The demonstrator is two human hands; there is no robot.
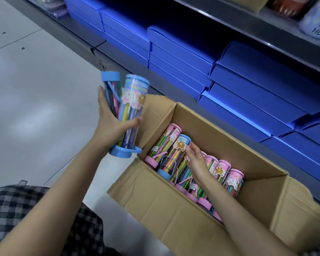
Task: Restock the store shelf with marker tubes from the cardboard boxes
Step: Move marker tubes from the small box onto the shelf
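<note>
An open cardboard box [174, 209] sits on the floor in front of the shelf, filled with clear marker tubes [227, 174] that have pink or blue caps. My left hand [111, 124] holds two blue-capped marker tubes [129, 108] together, above the floor to the left of the box. My right hand [196, 161] reaches into the box with relaxed fingers and touches a blue-capped tube [174, 156] lying among the pink ones.
The bottom shelf [155, 78] carries stacks of flat blue boxes [248, 85]. An upper shelf [266, 28] at the top right holds other packaged goods. Grey tiled floor [35, 89] lies to the left, and my checked clothing [26, 209] shows at the lower left.
</note>
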